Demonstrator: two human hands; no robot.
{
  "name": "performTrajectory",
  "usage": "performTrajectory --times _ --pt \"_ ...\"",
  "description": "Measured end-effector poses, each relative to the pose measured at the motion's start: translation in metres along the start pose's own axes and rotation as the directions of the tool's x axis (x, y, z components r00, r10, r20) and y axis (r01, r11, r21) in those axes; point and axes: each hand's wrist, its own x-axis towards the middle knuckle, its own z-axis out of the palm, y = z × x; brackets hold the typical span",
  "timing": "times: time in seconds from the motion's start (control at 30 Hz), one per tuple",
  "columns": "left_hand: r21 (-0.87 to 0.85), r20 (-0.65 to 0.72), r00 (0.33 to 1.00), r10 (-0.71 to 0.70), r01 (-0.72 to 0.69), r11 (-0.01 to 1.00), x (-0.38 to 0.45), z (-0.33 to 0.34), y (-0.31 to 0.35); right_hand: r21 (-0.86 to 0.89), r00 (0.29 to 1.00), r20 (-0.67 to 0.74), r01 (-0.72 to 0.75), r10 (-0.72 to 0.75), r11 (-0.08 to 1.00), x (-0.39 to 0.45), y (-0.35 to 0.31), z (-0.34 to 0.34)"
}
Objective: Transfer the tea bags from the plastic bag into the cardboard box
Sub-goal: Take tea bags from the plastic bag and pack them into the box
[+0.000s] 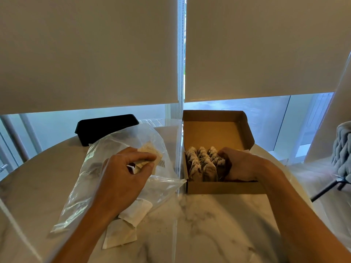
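A clear plastic bag (106,168) lies on the marble table left of centre. My left hand (125,173) hovers over it and pinches a pale tea bag (150,154) between thumb and fingers. To the right stands an open brown cardboard box (212,188) with its lid up. Several tea bags (201,164) stand in rows inside it. My right hand (237,164) is in the box's right side, fingers curled against the row of tea bags. Two more tea bags (133,217) lie on the table at the plastic bag's near end.
A black rectangular tray (106,128) sits at the table's far edge behind the plastic bag. Roller blinds and a window fill the background. A chair with a grey knitted throw (341,150) stands at the right. The marble table (209,224) curves round at the left.
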Motion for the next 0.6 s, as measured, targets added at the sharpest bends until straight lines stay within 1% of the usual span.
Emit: performTrajectory --times 0.03,0.13,0.37,0.5,0.6 --pt "0.003 0.001 1.000 0.000 0.000 1.000 0.000 0.000 0.000 -0.010 1.000 -0.023 -0.007 0.007 1.000 0.001 -0.001 0.002" --pt "-0.003 0.008 1.000 0.000 0.000 1.000 0.000 -0.001 0.000 0.034 0.998 -0.056 -0.017 0.019 0.999 0.004 -0.001 0.007" --pt "0.018 0.019 1.000 0.012 -0.012 1.000 0.000 -0.001 -0.001 0.069 0.992 -0.129 0.015 -0.006 0.998 0.008 0.001 0.011" --pt "0.022 0.021 1.000 0.016 -0.017 1.000 0.000 -0.002 0.000 0.101 0.993 -0.121 0.026 -0.014 0.995 0.012 0.006 0.013" --pt "0.000 0.017 1.000 0.012 -0.012 1.000 -0.001 -0.002 0.001 0.218 0.995 -0.095 0.038 -0.017 0.975 0.009 0.011 0.006"
